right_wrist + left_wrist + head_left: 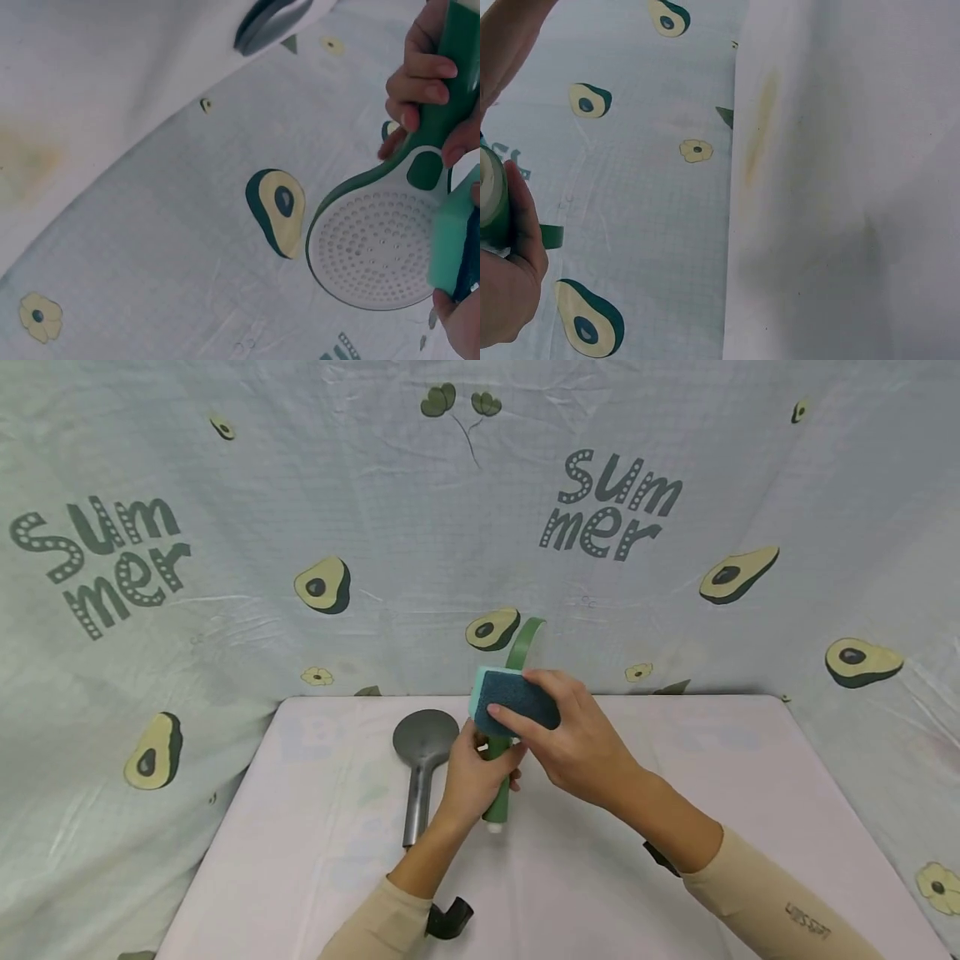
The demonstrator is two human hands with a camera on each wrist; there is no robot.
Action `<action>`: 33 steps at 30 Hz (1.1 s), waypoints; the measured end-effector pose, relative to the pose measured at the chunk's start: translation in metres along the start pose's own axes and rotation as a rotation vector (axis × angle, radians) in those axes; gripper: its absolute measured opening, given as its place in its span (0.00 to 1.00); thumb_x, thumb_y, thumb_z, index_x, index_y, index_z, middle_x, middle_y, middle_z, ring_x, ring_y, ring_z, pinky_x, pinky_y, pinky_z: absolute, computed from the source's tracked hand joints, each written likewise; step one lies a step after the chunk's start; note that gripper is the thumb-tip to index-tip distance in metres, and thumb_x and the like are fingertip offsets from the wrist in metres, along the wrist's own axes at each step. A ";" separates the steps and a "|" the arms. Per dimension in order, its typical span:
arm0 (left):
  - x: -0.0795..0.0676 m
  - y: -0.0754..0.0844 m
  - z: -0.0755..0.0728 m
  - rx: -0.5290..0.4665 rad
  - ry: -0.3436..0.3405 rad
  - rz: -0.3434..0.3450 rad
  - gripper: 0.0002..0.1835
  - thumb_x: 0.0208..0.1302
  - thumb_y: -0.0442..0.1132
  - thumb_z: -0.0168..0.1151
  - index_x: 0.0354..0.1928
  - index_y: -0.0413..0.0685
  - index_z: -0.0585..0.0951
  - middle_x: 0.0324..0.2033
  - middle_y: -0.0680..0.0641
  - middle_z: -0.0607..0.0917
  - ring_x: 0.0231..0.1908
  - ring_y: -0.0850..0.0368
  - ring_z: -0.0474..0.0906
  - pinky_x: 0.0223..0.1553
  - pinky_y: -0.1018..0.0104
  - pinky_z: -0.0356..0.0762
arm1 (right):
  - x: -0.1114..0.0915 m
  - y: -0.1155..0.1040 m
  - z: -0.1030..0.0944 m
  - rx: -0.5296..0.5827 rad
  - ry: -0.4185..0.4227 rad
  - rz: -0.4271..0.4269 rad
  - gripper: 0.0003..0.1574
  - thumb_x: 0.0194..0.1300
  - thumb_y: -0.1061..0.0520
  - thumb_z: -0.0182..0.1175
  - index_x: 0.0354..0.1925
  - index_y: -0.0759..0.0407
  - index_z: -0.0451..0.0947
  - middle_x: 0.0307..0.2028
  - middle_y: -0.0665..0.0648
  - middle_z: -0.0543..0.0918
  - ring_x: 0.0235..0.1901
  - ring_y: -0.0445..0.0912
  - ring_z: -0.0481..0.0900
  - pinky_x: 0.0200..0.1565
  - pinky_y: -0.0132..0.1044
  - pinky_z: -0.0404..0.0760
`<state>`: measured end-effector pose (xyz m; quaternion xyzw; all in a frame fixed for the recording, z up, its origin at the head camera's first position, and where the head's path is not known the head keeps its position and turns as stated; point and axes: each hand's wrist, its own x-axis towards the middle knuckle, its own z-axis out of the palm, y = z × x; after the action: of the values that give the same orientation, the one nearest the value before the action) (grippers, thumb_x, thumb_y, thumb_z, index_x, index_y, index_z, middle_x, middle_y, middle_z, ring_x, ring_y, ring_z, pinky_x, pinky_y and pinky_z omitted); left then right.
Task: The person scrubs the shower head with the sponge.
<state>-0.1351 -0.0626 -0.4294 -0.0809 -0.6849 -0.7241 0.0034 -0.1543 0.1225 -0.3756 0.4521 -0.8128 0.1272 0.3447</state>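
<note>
A green shower head with a white perforated face (375, 247) is held up over the table, its handle pointing down toward me. My left hand (474, 777) grips that green handle (497, 810), fingers wrapped round it. My right hand (581, 739) pinches a sponge (517, 700), dark blue on one side and light teal on the other. In the right wrist view the teal side (450, 240) overlaps the edge of the shower head's face. From the head view, the sponge hides much of the shower head. The left wrist view catches only the handle's end (491, 195) and part of the left hand.
A grey shower head (425, 739) lies on the pink-white table (600, 877), just left of my left hand. A black curved piece (452, 918) is near my left sleeve, and another dark object (662, 858) is partly under my right forearm. A printed curtain (450, 527) stands behind.
</note>
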 end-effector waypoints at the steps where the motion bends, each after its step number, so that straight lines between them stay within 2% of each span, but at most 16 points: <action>1: 0.000 0.000 0.000 -0.012 -0.002 0.005 0.25 0.67 0.37 0.69 0.63 0.42 0.73 0.38 0.40 0.80 0.22 0.56 0.82 0.26 0.64 0.87 | 0.001 0.001 0.000 -0.009 -0.002 -0.004 0.44 0.60 0.66 0.71 0.71 0.44 0.71 0.68 0.73 0.64 0.66 0.65 0.68 0.61 0.57 0.80; 3: -0.001 -0.001 0.001 -0.032 -0.012 0.007 0.27 0.67 0.36 0.68 0.65 0.42 0.70 0.40 0.39 0.80 0.23 0.56 0.83 0.28 0.63 0.88 | 0.003 0.004 -0.001 -0.005 -0.002 0.006 0.46 0.59 0.66 0.73 0.71 0.44 0.70 0.68 0.73 0.63 0.66 0.65 0.68 0.59 0.58 0.81; 6: -0.002 -0.002 0.001 -0.007 -0.050 0.017 0.26 0.68 0.36 0.67 0.65 0.40 0.71 0.40 0.37 0.82 0.25 0.58 0.84 0.30 0.64 0.88 | 0.008 0.010 -0.005 0.049 0.011 0.053 0.45 0.60 0.64 0.74 0.71 0.44 0.71 0.69 0.74 0.62 0.66 0.67 0.68 0.57 0.60 0.82; 12: -0.006 -0.005 0.001 0.084 -0.158 0.072 0.23 0.73 0.38 0.64 0.66 0.41 0.75 0.40 0.35 0.89 0.35 0.63 0.86 0.39 0.70 0.84 | 0.022 0.030 -0.019 0.117 0.039 0.229 0.39 0.67 0.59 0.70 0.73 0.45 0.69 0.71 0.74 0.61 0.68 0.69 0.65 0.61 0.65 0.77; 15: -0.008 -0.005 0.001 0.087 -0.195 0.082 0.24 0.74 0.38 0.63 0.69 0.43 0.75 0.42 0.36 0.89 0.35 0.61 0.85 0.38 0.71 0.84 | 0.028 0.041 -0.026 0.144 0.039 0.324 0.40 0.68 0.60 0.69 0.73 0.46 0.68 0.71 0.72 0.60 0.70 0.66 0.63 0.63 0.65 0.75; 17: -0.008 -0.006 0.000 0.083 -0.214 0.090 0.25 0.74 0.38 0.62 0.70 0.43 0.74 0.43 0.35 0.89 0.32 0.59 0.85 0.36 0.70 0.84 | 0.030 0.046 -0.029 0.160 0.038 0.353 0.40 0.68 0.60 0.70 0.73 0.46 0.69 0.72 0.71 0.59 0.71 0.65 0.62 0.64 0.65 0.75; 20: -0.008 -0.007 0.002 0.072 -0.246 0.088 0.24 0.76 0.37 0.60 0.70 0.40 0.74 0.45 0.33 0.89 0.30 0.58 0.84 0.35 0.69 0.85 | 0.029 0.047 -0.027 0.161 0.040 0.317 0.39 0.68 0.61 0.69 0.73 0.46 0.70 0.71 0.72 0.60 0.71 0.66 0.62 0.64 0.66 0.74; 25: -0.006 -0.010 0.004 0.065 -0.260 0.038 0.21 0.77 0.38 0.59 0.68 0.38 0.75 0.46 0.32 0.87 0.30 0.61 0.85 0.36 0.68 0.86 | 0.018 0.031 -0.011 0.115 0.024 0.151 0.39 0.65 0.61 0.71 0.71 0.46 0.71 0.69 0.75 0.63 0.68 0.68 0.65 0.61 0.65 0.76; 29: -0.005 -0.009 0.005 0.044 -0.230 -0.004 0.22 0.77 0.40 0.60 0.67 0.39 0.75 0.48 0.35 0.85 0.31 0.58 0.87 0.38 0.66 0.86 | 0.005 0.013 0.002 0.074 -0.048 0.044 0.44 0.61 0.64 0.73 0.72 0.44 0.70 0.69 0.73 0.64 0.68 0.65 0.67 0.61 0.61 0.79; 33: -0.003 -0.010 0.006 0.010 -0.194 0.011 0.20 0.76 0.38 0.61 0.63 0.36 0.75 0.53 0.36 0.82 0.32 0.52 0.88 0.40 0.63 0.88 | -0.001 0.006 0.005 0.067 -0.102 0.008 0.46 0.58 0.66 0.72 0.71 0.43 0.71 0.69 0.71 0.65 0.68 0.62 0.68 0.66 0.57 0.76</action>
<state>-0.1325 -0.0567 -0.4393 -0.1543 -0.6854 -0.7092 -0.0586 -0.1607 0.1237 -0.3789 0.4661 -0.8263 0.1325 0.2872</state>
